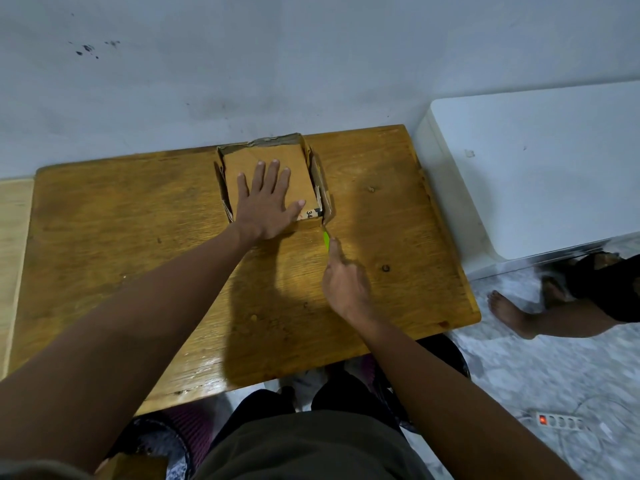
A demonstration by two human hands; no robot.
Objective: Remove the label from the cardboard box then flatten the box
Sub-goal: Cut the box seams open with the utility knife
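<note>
A small brown cardboard box (273, 157) lies on the wooden table (138, 237) near the wall, its top face up and torn flaps around the edges. My left hand (268, 199) presses flat on the box top, fingers spread. A black printed "34" shows at the box's near right corner. My right hand (343, 282) grips a green-handled cutter (326, 240), whose tip touches that near right corner of the box. No label is visible on the box.
A white appliance (533, 168) stands to the right of the table. Another person's bare foot (509, 313) rests on the marbled floor at right. A power strip (557, 420) with a red light lies on the floor. A grey wall runs behind the table.
</note>
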